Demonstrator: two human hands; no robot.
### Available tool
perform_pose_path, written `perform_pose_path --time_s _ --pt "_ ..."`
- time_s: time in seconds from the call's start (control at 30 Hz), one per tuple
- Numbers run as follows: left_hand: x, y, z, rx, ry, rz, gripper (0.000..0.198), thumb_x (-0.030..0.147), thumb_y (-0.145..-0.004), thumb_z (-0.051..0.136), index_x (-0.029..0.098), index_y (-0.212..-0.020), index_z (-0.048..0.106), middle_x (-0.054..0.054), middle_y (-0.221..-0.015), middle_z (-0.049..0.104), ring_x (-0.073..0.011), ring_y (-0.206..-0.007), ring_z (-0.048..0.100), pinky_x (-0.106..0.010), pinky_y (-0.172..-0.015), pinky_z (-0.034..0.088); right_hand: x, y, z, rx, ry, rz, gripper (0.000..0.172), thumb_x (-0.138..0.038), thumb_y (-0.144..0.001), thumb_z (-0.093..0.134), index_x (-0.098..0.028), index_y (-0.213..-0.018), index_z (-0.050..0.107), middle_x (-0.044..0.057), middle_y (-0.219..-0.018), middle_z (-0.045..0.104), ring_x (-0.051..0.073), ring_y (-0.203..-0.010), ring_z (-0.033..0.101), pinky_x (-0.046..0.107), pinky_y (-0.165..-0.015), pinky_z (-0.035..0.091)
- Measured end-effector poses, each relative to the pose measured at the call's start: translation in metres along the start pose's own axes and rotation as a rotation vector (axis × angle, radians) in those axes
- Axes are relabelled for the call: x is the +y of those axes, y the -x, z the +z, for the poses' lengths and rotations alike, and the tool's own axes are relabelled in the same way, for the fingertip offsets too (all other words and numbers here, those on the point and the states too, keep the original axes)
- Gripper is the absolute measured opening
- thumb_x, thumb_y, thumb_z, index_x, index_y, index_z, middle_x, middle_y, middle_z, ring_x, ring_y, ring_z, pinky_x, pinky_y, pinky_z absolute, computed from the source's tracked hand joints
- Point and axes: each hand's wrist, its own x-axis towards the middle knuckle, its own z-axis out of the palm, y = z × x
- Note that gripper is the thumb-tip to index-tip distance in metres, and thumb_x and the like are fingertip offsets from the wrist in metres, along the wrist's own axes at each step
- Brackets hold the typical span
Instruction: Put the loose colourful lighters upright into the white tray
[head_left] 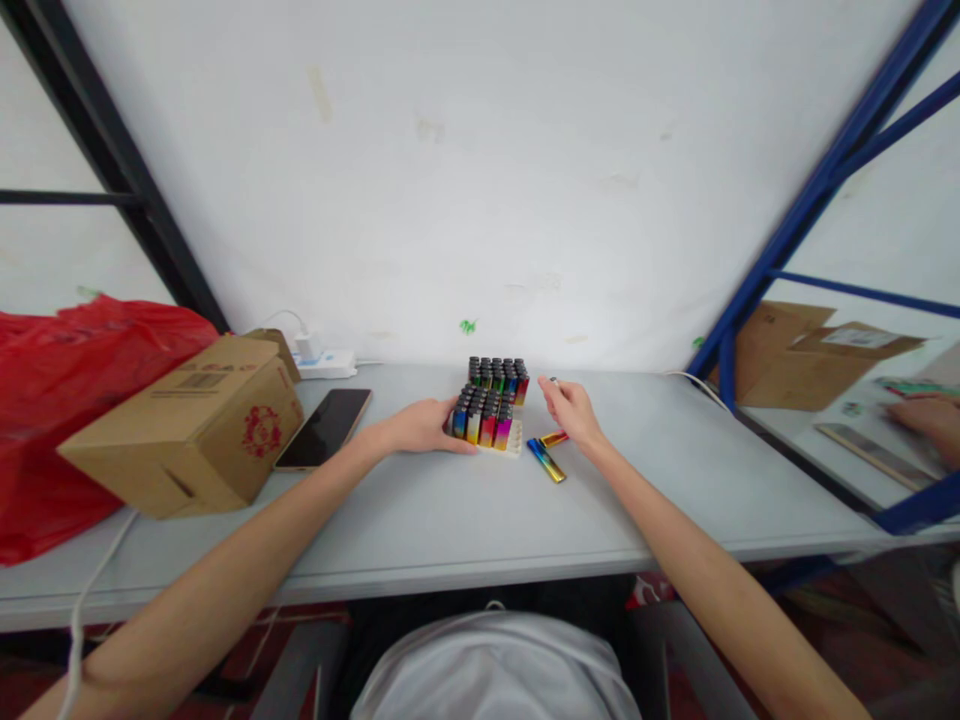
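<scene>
Several colourful lighters with black tops (486, 418) stand upright in a white tray (514, 440), whose right end shows bare slots. My left hand (429, 426) grips the left side of this tray, with the thumb along its front. Behind it stands a second group of upright lighters (498, 374). To the right, my right hand (568, 408) is closed in a pinch around a small thing, mostly hidden, with a dark and silvery end showing. A blue and gold lighter (547, 461) lies on the table below that hand, beside a red and yellow one (553, 439).
On the left are a cardboard box (187, 420), a red plastic bag (90, 370), a dark phone (326, 430) and a power strip (327, 364). A blue frame (817, 190) stands at the right; beyond it are cardboard (780, 355) and another person's hand (930, 420).
</scene>
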Motion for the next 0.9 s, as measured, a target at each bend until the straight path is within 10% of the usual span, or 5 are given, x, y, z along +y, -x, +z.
perform_pose_path --time_s 0.67,0.9 --pt "0.003 0.001 -0.001 0.004 -0.017 -0.011 0.083 0.072 -0.073 0.069 0.026 -0.14 0.053 -0.006 -0.127 0.073 -0.0308 -0.11 0.07 -0.034 -0.093 0.052 -0.016 0.014 0.011 -0.12 0.219 -0.326 0.04 -0.053 -0.102 0.04 -0.021 -0.082 0.053 0.003 -0.084 0.059 0.017 -0.08 0.057 0.026 -0.068 0.045" --pt "-0.001 0.0 0.001 0.01 -0.022 0.002 0.083 0.075 -0.072 0.068 0.025 -0.137 0.055 -0.006 -0.124 0.074 -0.0306 -0.107 0.071 -0.034 -0.09 0.053 -0.012 0.013 0.009 -0.137 0.421 -0.301 0.043 -0.055 -0.102 0.042 -0.021 -0.078 0.055 -0.001 -0.067 0.06 0.016 -0.064 0.053 0.026 -0.064 0.039"
